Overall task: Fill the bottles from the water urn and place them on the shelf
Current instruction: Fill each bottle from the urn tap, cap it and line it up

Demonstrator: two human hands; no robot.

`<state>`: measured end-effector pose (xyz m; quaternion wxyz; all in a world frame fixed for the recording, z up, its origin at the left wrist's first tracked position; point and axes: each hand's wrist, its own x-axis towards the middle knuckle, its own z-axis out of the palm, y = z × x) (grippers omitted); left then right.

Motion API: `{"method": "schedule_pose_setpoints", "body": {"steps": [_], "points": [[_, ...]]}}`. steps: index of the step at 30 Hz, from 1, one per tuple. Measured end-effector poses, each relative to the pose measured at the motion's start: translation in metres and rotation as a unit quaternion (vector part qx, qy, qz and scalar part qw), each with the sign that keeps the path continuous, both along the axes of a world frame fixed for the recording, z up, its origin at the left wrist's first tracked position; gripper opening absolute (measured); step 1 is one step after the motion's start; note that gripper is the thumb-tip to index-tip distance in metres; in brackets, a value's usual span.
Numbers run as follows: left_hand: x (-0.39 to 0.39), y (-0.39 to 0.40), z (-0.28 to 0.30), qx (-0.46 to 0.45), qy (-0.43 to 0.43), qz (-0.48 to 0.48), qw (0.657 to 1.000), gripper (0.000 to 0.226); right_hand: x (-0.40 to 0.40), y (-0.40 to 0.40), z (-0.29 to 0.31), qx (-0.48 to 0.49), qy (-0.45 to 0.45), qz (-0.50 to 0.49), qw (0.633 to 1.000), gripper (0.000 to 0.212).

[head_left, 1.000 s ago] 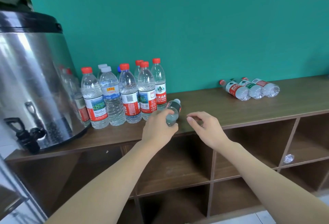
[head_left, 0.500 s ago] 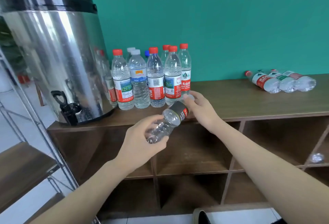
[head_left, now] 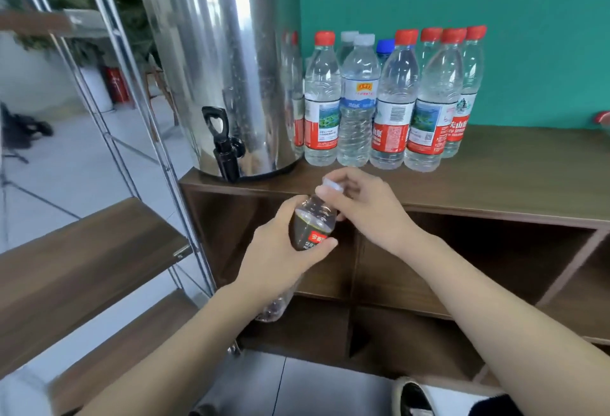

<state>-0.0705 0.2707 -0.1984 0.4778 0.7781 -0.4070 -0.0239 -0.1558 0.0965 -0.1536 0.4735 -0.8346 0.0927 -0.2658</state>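
- On the far left a metal rack (head_left: 109, 52) with wooden steps (head_left: 82, 250) has come into view; a second ago it was out of frame, so the person has turned toward the urn.
- The steel urn (head_left: 231, 62) stands at the left end of the counter (head_left: 511, 181), its black tap (head_left: 224, 148) overhanging the edge. It now fills far more of the view, which suggests filling is the next step.
- The left hand (head_left: 280, 257) grips the bottle (head_left: 312, 224) round its dark label, fingers clamped on it. The bottle has been lifted off the counter and is now held in the air in front of the shelf, neck tilted up and away.
- The right hand (head_left: 366, 207) pinches the white cap (head_left: 330, 184) at the neck; a second ago it was reaching with nothing in it. Probably it is unscrewing.
- A row of capped bottles (head_left: 392, 102) stands just right of the urn.
- Hidden or unclear: the bottle's lower half sits behind the left hand, whether the cap is already loose cannot be told, and a red object (head_left: 603, 117) is cut off at the right edge.
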Motion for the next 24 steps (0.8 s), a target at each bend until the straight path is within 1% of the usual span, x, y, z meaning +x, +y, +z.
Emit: {"method": "schedule_pose_setpoints", "body": {"steps": [2,4,7,10,13,14,15,17,20,21,22,24], "points": [[0.01,0.009,-0.011,0.005,-0.015,0.018,1.0,0.074,0.009,0.003,-0.005,-0.065,0.022,-0.006,0.998,0.03],[0.02,0.014,-0.018,0.028,-0.05,0.038,0.998,0.076,0.018,0.004,-0.005,-0.146,0.037,-0.016,0.988,0.037],[0.029,0.02,-0.019,0.061,-0.112,0.071,0.989,0.08,0.032,0.006,0.0,-0.21,0.049,-0.038,0.976,0.049],[0.035,0.025,-0.016,0.047,-0.141,0.074,0.986,0.08,0.04,0.009,-0.001,-0.215,0.037,-0.045,0.975,0.047],[0.045,0.031,-0.013,0.04,-0.148,0.037,0.987,0.078,0.041,0.013,-0.004,-0.189,0.01,-0.026,0.981,0.041],[0.049,0.033,-0.011,0.031,-0.136,0.015,0.99,0.076,0.042,0.014,-0.004,-0.185,0.009,-0.017,0.983,0.04],[0.052,0.035,-0.009,0.015,-0.106,-0.01,0.994,0.073,0.043,0.014,-0.004,-0.183,0.008,-0.008,0.983,0.038],[0.057,0.038,-0.003,-0.006,-0.014,-0.052,0.999,0.069,0.046,0.015,-0.002,-0.178,0.003,0.018,0.984,0.035],[0.068,0.043,0.004,0.014,0.118,-0.124,0.985,0.066,0.046,0.015,0.0,-0.187,0.001,0.064,0.98,0.034],[0.071,0.045,0.006,0.023,0.144,-0.146,0.978,0.066,0.045,0.015,0.0,-0.195,0.004,0.077,0.978,0.033],[0.072,0.046,0.006,0.029,0.148,-0.153,0.977,0.066,0.044,0.014,-0.001,-0.203,0.007,0.088,0.975,0.032],[0.07,0.047,0.005,0.032,0.103,-0.132,0.985,0.067,0.042,0.012,-0.003,-0.217,0.013,0.092,0.972,0.031]]}}
